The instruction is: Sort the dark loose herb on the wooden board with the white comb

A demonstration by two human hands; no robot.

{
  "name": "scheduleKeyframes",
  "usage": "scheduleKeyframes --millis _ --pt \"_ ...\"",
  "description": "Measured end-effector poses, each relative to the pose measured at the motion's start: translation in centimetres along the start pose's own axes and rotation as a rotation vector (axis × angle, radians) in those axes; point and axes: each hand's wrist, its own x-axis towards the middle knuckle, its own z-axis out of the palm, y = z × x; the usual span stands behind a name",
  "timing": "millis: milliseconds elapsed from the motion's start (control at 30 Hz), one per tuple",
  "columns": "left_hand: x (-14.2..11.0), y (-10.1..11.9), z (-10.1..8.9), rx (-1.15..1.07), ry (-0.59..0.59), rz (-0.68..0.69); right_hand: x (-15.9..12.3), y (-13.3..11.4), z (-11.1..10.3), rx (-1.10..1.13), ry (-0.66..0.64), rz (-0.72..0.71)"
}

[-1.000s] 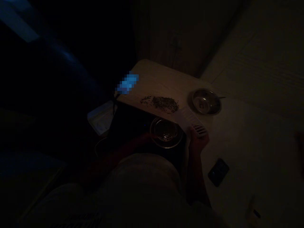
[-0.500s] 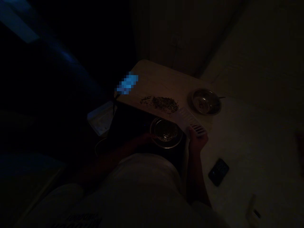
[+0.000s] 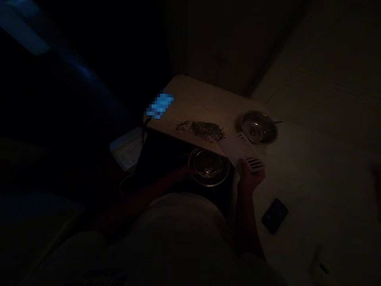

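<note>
In the dim light, my right hand (image 3: 251, 178) grips a pale slotted plastic piece (image 3: 232, 150), flat on one side with a row of slots; its exact kind is unclear. Its far edge lies at the table's near edge, close to a spread pile of small dark bits (image 3: 206, 130), perhaps seeds or dried herbs. Below the edge, a round metal bowl (image 3: 208, 184) holds some small bits. My left hand (image 3: 188, 171) is closed at the bowl's left rim, with its fingers mostly lost in shadow.
The wooden table (image 3: 202, 91) bears a lit, blurred screen (image 3: 160, 105) at its left corner and a second metal bowl (image 3: 258, 127) at its right. A dark phone (image 3: 275, 216) lies on the pale surface to the right. A whitish tray (image 3: 126, 149) stands lower left.
My right hand has shifted slightly right with the slotted piece, away from the pile. The left hand and the bowl below the table edge stay almost where they were.
</note>
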Motion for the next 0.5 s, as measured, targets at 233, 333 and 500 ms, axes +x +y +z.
scheduleKeyframes --millis 233,333,500 --pt "0.24 -0.52 -0.55 -0.011 -0.005 0.02 0.45 0.22 0.16 0.011 0.097 -0.046" --pt "0.18 -0.53 -0.54 -0.017 -0.034 0.042 0.31 0.04 0.41 -0.032 0.099 -0.059" --pt "0.06 -0.38 -0.43 0.001 0.007 0.021 0.36 -0.31 0.75 -0.1 0.113 -0.075"
